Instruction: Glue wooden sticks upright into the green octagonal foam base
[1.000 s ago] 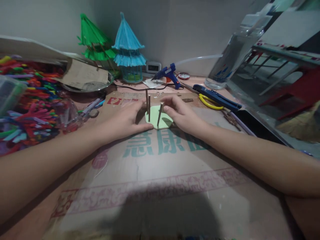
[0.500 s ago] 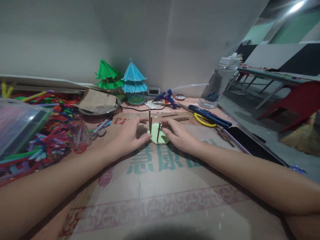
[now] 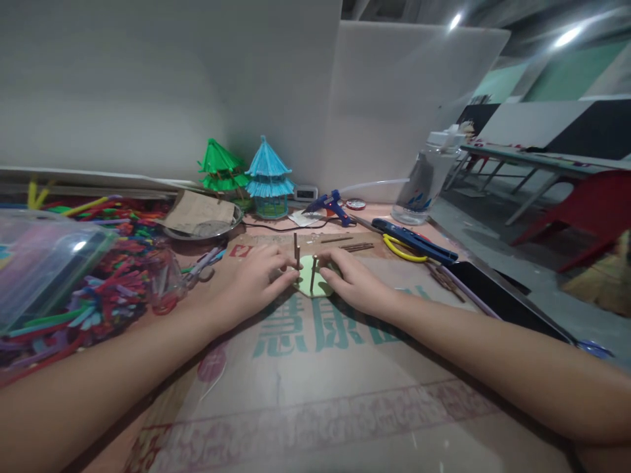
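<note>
A pale green disc [image 3: 306, 284] lies on the cardboard sheet with thin brown sticks [image 3: 313, 274] standing upright on it, two at its left and one near the front. My left hand [image 3: 261, 276] is at the disc's left edge, thumb and forefinger bent in on the rim close to the left sticks. On the opposite side, my right hand [image 3: 357, 279] curls its thumb and forefinger at the right rim, near the front stick. The exact contact of the fingertips is partly hidden.
Behind stand a green model pavilion [image 3: 221, 171], a blue one [image 3: 269, 177] and a blue glue gun [image 3: 334, 206]. Loose sticks [image 3: 357, 247], yellow-handled pliers [image 3: 401, 251], a utility knife [image 3: 414, 240] and a water jug [image 3: 419, 190] are rightward. Colourful pipe cleaners [image 3: 128, 263] fill the left.
My left thumb and forefinger have closed in toward the disc's left rim. My right hand keeps its place by the disc. The whole view has tilted slightly upward.
</note>
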A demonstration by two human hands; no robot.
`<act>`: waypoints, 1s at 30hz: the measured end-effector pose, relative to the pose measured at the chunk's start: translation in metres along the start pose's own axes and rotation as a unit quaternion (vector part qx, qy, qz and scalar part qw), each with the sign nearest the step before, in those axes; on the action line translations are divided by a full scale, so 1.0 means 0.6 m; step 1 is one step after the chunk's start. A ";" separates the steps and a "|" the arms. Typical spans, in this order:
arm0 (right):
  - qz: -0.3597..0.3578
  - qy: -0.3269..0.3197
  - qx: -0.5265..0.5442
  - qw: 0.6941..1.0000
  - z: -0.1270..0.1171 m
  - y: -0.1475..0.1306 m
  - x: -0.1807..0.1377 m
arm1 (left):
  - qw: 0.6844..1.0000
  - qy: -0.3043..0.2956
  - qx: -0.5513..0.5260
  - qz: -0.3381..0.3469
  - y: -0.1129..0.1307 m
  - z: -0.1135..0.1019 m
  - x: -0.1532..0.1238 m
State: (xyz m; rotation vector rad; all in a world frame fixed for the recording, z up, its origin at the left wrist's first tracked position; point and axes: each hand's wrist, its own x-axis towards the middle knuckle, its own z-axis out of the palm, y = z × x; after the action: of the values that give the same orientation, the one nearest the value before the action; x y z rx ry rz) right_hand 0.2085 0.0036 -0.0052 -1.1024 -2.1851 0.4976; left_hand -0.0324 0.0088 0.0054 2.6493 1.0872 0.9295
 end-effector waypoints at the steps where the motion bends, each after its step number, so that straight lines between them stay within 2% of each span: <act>1: -0.002 0.000 -0.002 1.000 0.000 0.000 0.000 | 1.000 -0.001 -0.005 -0.002 -0.002 0.001 0.000; 8: -0.001 -0.005 -0.014 1.000 0.000 0.000 0.001 | 0.999 -0.014 -0.027 -0.014 -0.005 0.005 -0.002; 13: 0.006 -0.008 -0.008 1.000 0.001 0.000 0.000 | 0.999 0.011 -0.020 -0.027 -0.002 0.008 -0.003; 18: 0.015 -0.004 -0.012 1.000 0.001 -0.004 0.001 | 0.999 0.012 -0.008 -0.033 -0.002 0.009 -0.003; 30: 0.036 0.007 0.002 0.999 0.003 -0.007 -0.001 | 1.000 -0.016 -0.015 -0.009 -0.013 0.014 -0.004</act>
State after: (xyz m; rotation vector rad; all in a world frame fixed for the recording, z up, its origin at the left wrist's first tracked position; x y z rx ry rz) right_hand 0.2055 0.0006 -0.0043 -1.1827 -2.1385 0.5233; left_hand -0.0333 0.0140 -0.0052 2.6157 1.0804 0.8906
